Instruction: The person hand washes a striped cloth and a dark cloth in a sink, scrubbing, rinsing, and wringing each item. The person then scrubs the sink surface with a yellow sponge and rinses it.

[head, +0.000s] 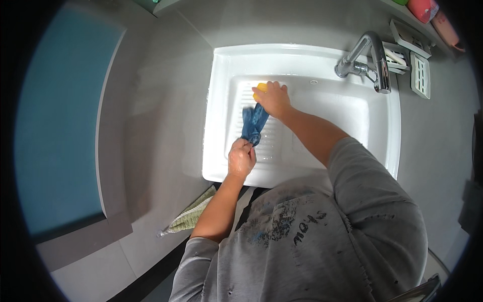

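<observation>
A wet blue cloth item (249, 122), perhaps a sock, lies stretched over the ribbed washboard (268, 145) built into the white sink (222, 60). Its lower end is bunched in the closed fingers of my left hand (241, 157), which looks wet. My right hand (274, 99) grips a yellow block (261, 89), apparently a bar of soap, at the upper end of the cloth. Part of the block is hidden under my palm and fingers. The cloth's upper right strip reaches up to that hand; whether the soap touches it I cannot tell.
A chrome faucet (371, 56) rises at the sink's back right. White soap dishes (420, 75) hang on the wall beside it. Pink containers (422, 9) stand on a shelf above. A green-and-white towel (190, 213) hangs at the lower left, near a blue panel (68, 124).
</observation>
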`<control>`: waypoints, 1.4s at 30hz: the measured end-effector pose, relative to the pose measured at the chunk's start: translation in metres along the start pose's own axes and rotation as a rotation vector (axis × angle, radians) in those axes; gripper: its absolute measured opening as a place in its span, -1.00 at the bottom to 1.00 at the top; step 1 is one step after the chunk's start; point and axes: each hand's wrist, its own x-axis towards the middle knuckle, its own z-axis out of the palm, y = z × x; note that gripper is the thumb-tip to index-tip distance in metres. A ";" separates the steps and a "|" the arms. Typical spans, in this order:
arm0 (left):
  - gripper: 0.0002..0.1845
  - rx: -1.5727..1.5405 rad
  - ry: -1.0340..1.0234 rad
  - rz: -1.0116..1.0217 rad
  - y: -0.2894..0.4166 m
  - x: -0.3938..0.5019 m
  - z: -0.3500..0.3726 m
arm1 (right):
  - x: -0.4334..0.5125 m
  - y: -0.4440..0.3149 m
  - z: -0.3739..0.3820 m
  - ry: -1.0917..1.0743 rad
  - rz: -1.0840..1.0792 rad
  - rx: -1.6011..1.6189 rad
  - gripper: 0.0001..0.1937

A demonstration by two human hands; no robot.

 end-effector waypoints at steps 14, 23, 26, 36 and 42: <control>-0.87 -0.025 0.027 0.071 -0.003 -0.008 -0.006 | -0.013 -0.022 -0.003 0.039 -0.578 0.082 -0.67; -0.92 -0.025 -0.092 0.120 -0.003 -0.003 -0.028 | -0.023 0.052 -0.020 -0.231 0.756 1.564 -0.48; -0.84 -0.088 -0.136 -0.004 -0.001 0.006 -0.032 | -0.081 0.080 -0.087 -0.304 0.971 2.336 -0.39; -0.31 0.338 -0.489 0.000 0.008 0.072 0.028 | -0.171 0.111 -0.344 0.401 0.810 1.553 -0.44; -0.28 0.387 -0.517 0.030 -0.004 0.065 0.037 | -0.122 0.182 -0.392 0.608 1.120 1.171 -0.61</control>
